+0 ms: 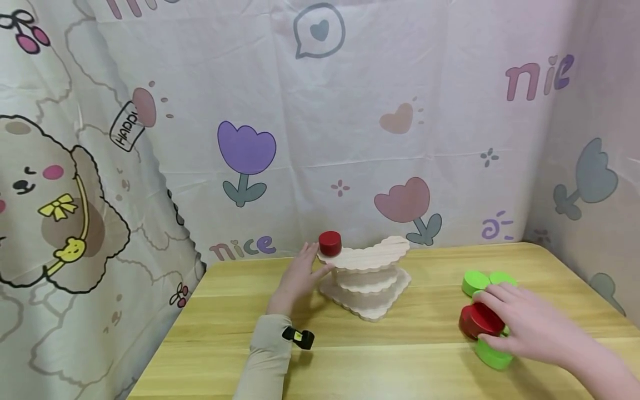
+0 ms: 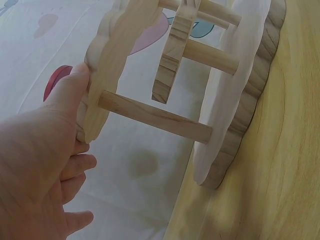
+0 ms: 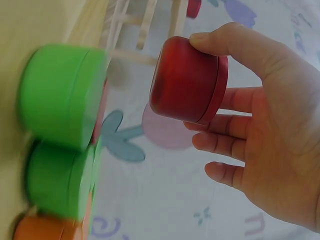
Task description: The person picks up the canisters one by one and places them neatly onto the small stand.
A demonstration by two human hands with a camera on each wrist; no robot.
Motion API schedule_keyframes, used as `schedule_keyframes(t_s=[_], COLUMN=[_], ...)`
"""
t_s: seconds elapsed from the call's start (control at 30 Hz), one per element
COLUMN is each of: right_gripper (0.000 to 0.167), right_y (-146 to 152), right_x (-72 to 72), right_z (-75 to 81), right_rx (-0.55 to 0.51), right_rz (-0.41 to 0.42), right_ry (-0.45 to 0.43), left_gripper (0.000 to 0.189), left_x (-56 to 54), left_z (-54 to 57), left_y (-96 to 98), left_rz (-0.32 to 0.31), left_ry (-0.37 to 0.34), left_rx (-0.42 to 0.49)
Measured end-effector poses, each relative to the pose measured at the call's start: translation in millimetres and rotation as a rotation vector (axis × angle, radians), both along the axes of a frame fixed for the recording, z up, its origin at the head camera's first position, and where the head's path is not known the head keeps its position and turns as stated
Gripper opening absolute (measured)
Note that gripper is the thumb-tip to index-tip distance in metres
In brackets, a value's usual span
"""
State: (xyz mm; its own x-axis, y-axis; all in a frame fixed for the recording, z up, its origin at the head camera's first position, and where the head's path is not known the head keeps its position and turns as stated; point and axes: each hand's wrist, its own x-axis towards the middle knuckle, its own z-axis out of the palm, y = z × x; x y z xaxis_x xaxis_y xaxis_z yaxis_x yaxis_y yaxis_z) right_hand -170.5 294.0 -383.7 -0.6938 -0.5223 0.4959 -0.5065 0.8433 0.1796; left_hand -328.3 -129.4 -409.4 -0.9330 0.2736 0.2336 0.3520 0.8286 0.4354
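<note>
My left hand [image 1: 297,280] holds the left corner of the top board of a tiered wooden stand [image 1: 369,258], its thumb on the board's edge in the left wrist view. Beside those fingers, a small round red tin [image 1: 330,244] sits on that top board. Over at the right, my right hand [image 1: 530,322] grips another lidded red tin [image 3: 185,80] between thumb and fingers, raised off the table in the right wrist view. Beneath and around it stand several green tins [image 1: 495,355], partly hidden by the hand.
An orange tin [image 3: 47,229] stands beside the green tins in the right wrist view. The wooden table [image 1: 390,361] ends at a printed cloth [image 1: 320,139] hanging behind and along both sides. A black band [image 1: 299,337] sits on the left sleeve.
</note>
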Motion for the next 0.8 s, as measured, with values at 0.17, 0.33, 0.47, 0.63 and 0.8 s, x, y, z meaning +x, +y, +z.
schedule_keyframes(t_s=[0.17, 0.33, 0.47, 0.63, 0.8], right_gripper=[0.054, 0.051, 0.05, 0.049, 0.047], right_y=[-23, -42, -54, -66, -75], right_x=[-6.4, -13.8, -19.6, -26.1, -32.1], right_z=[7.6, 13.1, 17.0, 20.5, 22.3], right_rx=[-0.004, -0.012, -0.015, -0.021, -0.023], right_rz=[0.022, 0.08, 0.123, 0.162, 0.183], right_ry=[-0.051, -0.044, -0.036, -0.027, -0.028], left_gripper=[0.086, 0.087, 0.087, 0.087, 0.087], left_x=[0.4, 0.8, 0.3, -2.2, -3.3], left_z=[-0.8, -1.1, -0.9, 0.0, -0.8], left_y=[0.5, 0.1, -0.7, -0.9, -0.9], left_rz=[0.006, 0.006, 0.002, 0.001, -0.006], left_ry=[-0.002, -0.009, -0.007, -0.002, 0.009], left_rx=[-0.01, -0.013, -0.015, -0.023, -0.029])
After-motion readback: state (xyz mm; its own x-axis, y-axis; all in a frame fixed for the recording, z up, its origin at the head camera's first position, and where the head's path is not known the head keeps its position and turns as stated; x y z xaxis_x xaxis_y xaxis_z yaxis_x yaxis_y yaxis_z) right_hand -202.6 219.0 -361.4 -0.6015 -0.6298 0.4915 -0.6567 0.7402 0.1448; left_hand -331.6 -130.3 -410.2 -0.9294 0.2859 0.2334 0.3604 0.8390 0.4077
